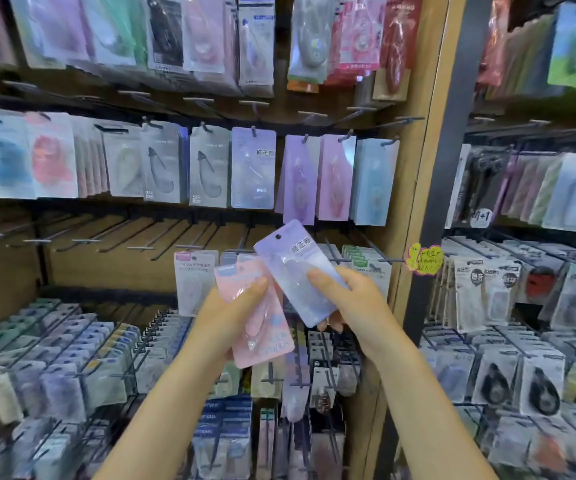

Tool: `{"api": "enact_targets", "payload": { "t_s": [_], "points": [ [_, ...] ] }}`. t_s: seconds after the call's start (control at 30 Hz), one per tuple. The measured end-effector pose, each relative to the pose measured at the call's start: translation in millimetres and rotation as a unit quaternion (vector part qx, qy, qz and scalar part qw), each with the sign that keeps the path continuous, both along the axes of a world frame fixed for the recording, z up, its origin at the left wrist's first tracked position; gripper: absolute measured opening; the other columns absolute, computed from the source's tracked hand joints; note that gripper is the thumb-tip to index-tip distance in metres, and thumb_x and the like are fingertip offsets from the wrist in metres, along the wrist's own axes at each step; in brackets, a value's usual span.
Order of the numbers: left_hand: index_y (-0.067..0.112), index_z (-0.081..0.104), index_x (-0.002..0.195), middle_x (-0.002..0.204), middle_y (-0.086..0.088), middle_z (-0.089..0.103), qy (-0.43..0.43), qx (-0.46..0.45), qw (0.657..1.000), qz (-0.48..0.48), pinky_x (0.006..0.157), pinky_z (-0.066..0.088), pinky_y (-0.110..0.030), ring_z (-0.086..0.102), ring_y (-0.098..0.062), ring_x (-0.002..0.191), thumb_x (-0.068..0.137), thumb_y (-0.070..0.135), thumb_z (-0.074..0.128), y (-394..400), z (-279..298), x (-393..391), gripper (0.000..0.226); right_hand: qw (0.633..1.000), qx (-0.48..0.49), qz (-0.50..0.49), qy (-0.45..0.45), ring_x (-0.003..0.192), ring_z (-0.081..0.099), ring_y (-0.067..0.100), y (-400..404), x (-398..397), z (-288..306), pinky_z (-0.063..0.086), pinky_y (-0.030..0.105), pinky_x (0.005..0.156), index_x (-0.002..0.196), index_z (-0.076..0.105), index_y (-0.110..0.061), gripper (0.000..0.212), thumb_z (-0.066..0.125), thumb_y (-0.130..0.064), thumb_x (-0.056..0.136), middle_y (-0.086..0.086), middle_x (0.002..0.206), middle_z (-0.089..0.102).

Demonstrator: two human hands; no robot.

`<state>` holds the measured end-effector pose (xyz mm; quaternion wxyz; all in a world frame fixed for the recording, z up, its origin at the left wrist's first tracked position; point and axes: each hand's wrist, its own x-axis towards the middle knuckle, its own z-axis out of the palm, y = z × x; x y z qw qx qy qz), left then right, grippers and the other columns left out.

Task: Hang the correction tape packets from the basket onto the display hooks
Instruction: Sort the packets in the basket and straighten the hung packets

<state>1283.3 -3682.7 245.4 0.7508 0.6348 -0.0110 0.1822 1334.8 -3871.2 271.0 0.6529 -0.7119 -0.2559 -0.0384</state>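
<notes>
Two hands raised, left hand (226,315) grasping pink plastic correction tape packets (257,318), right hand (347,299) beside it pinching a lilac packet (300,271)

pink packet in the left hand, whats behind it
Behind the pink packet, the left hand grips at least one more packet; only its edge shows. Past that hang hooked packets. How many the pink one covers cannot be told.

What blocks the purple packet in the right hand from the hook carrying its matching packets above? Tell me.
Nothing visible. The right hand grips the purple packet in open air below the hook, where a matching purple packet hangs. The left hand holds the pink packets lower down, off that path.
</notes>
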Motion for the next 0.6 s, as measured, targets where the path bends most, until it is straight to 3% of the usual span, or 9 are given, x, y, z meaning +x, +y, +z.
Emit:
{"api": "enact_targets", "payload": {
  "t_s": [0.07,0.13,0.27,0.37,0.47,0.6],
  "points": [
    [0.026,0.071,0.12,0.105,-0.001,0.08,0.028,0.018,0.999,-0.014,0.093,0.059,-0.048,0.076,-0.025,0.099,0.095,0.04,0.07,3,2,-5,0.028,0.998,0.065,-0.021,0.013,0.049,0.05,0.022,5,-2,8,0.034,0.026,0.043,0.098,0.065,-0.012,0.029,0.062,-0.042,0.098,0.004,0.07,0.067],
    [0.027,0.071,0.12,0.101,0.002,0.08,0.028,0.036,0.998,-0.035,0.09,0.06,-0.046,0.077,-0.021,0.095,0.096,0.041,0.069,2,9,-13,0.028,0.995,0.094,-0.024,0.005,0.047,0.05,0.018,11,-3,18,0.033,0.028,0.046,0.107,0.065,-0.017,0.024,0.058,-0.039,0.101,0.002,0.076,0.068],
    [0.029,0.068,0.104,0.079,0.016,0.077,-0.057,0.058,0.996,0.043,0.061,0.054,-0.025,0.075,-0.005,0.077,0.097,0.037,0.069,9,37,-14,0.011,0.991,0.132,-0.023,-0.029,0.05,0.05,0.014,25,-4,38,0.034,0.026,0.046,0.105,0.064,-0.021,0.015,0.058,-0.035,0.102,-0.001,0.078,0.066],
    [0.029,0.068,0.101,0.09,0.007,0.076,-0.123,0.043,0.985,0.113,0.062,0.055,-0.023,0.074,-0.009,0.086,0.098,0.035,0.069,25,65,-7,0.007,0.99,0.131,-0.025,-0.05,0.054,0.055,0.015,38,0,54,0.043,0.026,0.048,0.109,0.063,-0.022,0.018,0.058,-0.039,0.102,0.002,0.089,0.07],
    [0.028,0.065,0.106,0.097,0.006,0.072,-0.155,0.054,0.977,0.134,0.058,0.053,-0.016,0.073,-0.003,0.082,0.099,0.034,0.067,39,83,-2,0.01,0.991,0.114,-0.03,-0.059,0.061,0.065,0.02,57,8,69,0.052,0.03,0.054,0.111,0.061,-0.024,0.018,0.057,-0.039,0.102,0.002,0.102,0.072],
    [0.033,0.063,0.097,0.097,0.009,0.07,-0.149,0.059,0.975,0.153,0.072,0.055,-0.031,0.07,-0.012,0.092,0.097,0.039,0.068,54,97,5,0.007,0.993,0.092,-0.047,-0.06,0.066,0.071,0.023,85,24,88,0.053,0.025,0.053,0.111,0.06,-0.022,0.019,0.057,-0.039,0.102,0.004,0.105,0.072]
  ]
}}
